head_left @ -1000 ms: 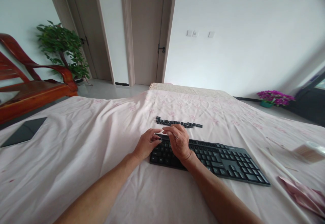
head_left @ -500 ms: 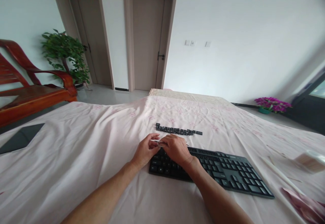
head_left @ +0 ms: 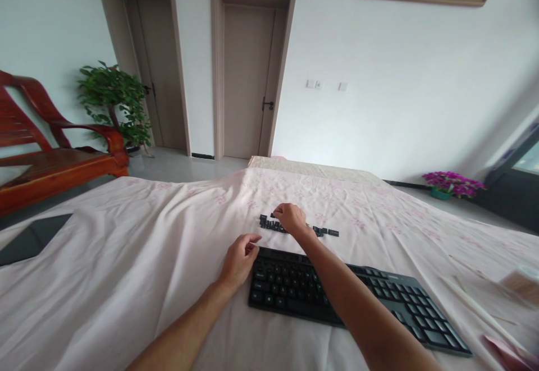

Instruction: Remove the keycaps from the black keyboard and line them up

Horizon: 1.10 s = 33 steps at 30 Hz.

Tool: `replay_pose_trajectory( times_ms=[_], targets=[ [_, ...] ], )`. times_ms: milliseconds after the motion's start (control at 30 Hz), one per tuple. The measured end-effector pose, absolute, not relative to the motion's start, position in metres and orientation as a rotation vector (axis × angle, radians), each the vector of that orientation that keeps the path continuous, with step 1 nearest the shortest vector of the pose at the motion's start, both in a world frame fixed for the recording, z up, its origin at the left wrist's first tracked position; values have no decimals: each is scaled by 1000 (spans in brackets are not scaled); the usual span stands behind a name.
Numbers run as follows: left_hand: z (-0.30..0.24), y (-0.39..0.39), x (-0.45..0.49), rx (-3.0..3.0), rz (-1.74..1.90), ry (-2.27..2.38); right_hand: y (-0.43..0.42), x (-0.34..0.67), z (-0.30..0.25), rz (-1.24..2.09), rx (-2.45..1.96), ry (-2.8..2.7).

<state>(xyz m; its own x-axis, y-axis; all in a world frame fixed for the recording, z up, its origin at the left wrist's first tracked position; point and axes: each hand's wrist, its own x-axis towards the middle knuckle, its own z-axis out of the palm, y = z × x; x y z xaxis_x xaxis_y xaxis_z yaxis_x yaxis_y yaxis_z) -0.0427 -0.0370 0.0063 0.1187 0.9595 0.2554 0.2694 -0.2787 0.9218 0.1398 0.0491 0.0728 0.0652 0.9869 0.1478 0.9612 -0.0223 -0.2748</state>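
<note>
My right hand (head_left: 290, 218) reaches over a row of loose black keycaps (head_left: 269, 225) on the bedspread, its thumb and fingers pinched together. At its fingertips shows a small black keycap (head_left: 273, 215), just beyond the row. My left hand (head_left: 239, 260) rests by the upper left corner of the black keyboard (head_left: 290, 281), loosely curled with thumb and index finger apart; nothing shows in it. The right forearm crosses over the keyboard and covers part of its middle. My right hand hides the middle of the keycap row.
A pale pink bedspread (head_left: 197, 230) with folds lies under everything. A dark flat tablet-like slab (head_left: 33, 237) lies at the left. Thin sticks (head_left: 480, 273) and a clear container (head_left: 520, 285) lie at the right, near a pink cloth (head_left: 503, 351).
My right hand has moved from the keyboard's upper left corner, away from me, to the keycap row. The thin metal piece between my hands no longer shows. The view has tilted up.
</note>
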Motion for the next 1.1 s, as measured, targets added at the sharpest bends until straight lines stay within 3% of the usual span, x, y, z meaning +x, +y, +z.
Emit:
replay_pose_trajectory(
  times_ms=[733, 1100],
  targets=[
    [6, -35, -44, 1702, 1170, 1235, 70, 130, 62, 133, -2111, -2025],
    [6, -38, -42, 1775, 1201, 1255, -3, 133, 105, 7, -1681, -2079]
  ],
)
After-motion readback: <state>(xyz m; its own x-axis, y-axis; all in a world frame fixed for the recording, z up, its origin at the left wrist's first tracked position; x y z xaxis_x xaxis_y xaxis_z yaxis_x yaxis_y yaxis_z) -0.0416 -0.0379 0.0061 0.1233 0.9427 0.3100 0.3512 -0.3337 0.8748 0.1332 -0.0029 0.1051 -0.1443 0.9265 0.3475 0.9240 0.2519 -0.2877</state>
